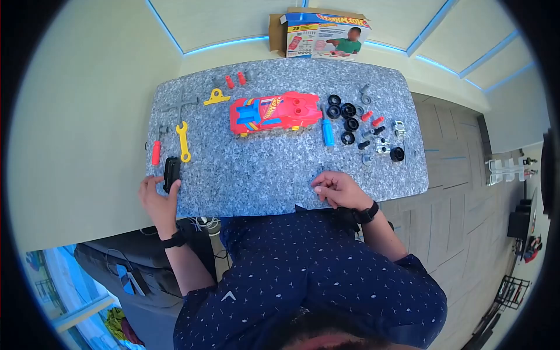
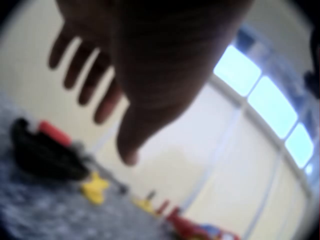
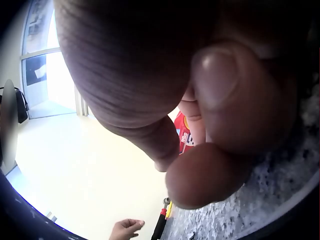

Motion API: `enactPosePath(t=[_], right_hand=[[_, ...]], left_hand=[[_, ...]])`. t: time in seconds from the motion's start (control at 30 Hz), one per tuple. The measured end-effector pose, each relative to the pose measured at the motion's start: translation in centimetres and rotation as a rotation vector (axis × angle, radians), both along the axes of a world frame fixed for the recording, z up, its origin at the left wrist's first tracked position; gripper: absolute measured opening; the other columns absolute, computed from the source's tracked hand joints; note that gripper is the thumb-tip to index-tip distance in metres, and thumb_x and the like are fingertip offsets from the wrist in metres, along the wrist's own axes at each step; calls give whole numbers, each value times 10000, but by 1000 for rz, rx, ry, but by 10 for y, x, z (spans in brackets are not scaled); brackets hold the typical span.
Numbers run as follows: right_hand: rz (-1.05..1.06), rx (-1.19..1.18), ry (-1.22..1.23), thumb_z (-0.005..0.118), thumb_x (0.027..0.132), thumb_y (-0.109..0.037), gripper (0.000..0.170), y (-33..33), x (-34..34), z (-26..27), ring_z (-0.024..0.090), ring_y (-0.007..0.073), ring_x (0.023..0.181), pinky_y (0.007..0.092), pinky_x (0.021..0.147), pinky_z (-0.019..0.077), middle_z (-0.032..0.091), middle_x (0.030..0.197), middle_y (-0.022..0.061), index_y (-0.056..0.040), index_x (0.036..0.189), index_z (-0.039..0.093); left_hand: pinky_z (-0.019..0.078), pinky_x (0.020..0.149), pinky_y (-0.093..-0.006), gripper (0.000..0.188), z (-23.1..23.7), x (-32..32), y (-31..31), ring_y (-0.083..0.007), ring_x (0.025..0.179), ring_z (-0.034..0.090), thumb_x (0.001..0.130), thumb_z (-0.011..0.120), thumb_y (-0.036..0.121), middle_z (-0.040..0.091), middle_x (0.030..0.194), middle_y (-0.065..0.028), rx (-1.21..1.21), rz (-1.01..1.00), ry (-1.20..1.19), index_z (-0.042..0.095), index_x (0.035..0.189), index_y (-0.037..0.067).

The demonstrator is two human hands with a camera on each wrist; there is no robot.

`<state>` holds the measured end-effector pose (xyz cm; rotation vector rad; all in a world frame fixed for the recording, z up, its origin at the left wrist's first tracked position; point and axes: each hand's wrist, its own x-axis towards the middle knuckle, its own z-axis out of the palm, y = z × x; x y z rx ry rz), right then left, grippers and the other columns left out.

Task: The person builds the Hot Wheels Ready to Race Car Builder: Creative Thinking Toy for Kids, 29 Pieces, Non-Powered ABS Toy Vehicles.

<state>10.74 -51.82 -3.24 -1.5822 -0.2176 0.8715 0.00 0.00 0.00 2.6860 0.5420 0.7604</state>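
Observation:
My left hand is at the table's left front edge, beside an oblong black object. In the left wrist view its fingers hang straight and spread, apart from the black object. Near the front edge, right of the middle, my right hand rests with loosely curled fingers and holds nothing. A red toy car with blue and yellow parts stands between and beyond the hands. To its right lies a blue-handled screwdriver. A yellow wrench and a red-handled tool lie beyond the black object.
Black wheels and small red, grey and chrome parts are scattered at the right. A grey cross-shaped tool, a yellow piece and red pegs lie at the back left. The toy's box stands behind the table.

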Motion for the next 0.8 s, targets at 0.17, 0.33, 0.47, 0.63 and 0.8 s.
enactPosePath(t=[0.17, 0.33, 0.47, 0.63, 0.8], right_hand=[[12, -13, 0, 736, 1113, -139, 182, 1, 3, 1, 562, 56, 492, 257, 451, 418, 729, 800, 39, 4, 1226, 732], [4, 2, -12, 737, 1113, -142, 181, 1, 0, -1, 561, 56, 492, 257, 452, 419, 727, 801, 35, 3, 1223, 731], [-14, 4, -43, 739, 1115, -149, 181, -1, -4, 0, 558, 48, 493, 249, 455, 421, 728, 803, 32, -2, 1221, 733], [-9, -108, -426, 809, 1052, -170, 252, -7, -4, -1, 661, 123, 626, 327, 573, 513, 751, 862, 64, -12, 1230, 729], [-235, -419, -812, 855, 956, -144, 356, -11, 23, 44, 744, 286, 844, 417, 758, 584, 774, 1106, 145, -28, 1267, 726]], left_hand=[[500, 1152, -524, 589, 42, 81, -85, -431, 1333, 638, 808, 995, 259, 706, 1412, -186, -58, -406, -56, 739, 1300, 60], [388, 1299, -560, 951, 40, 170, -149, -412, 1557, 478, 809, 983, 301, 530, 1663, -179, -16, -761, 140, 552, 1639, 132], [307, 1345, -597, 1088, 15, 206, -164, -410, 1625, 402, 794, 982, 300, 466, 1724, -168, 115, -764, 361, 439, 1732, 202], [289, 1329, -675, 1183, -7, 203, -145, -434, 1587, 432, 765, 992, 301, 466, 1707, -168, 83, -821, 351, 373, 1774, 280], [450, 1209, -585, 1222, 8, 150, -139, -440, 1411, 549, 717, 1014, 304, 545, 1555, -183, 10, -837, 330, 394, 1767, 236]])
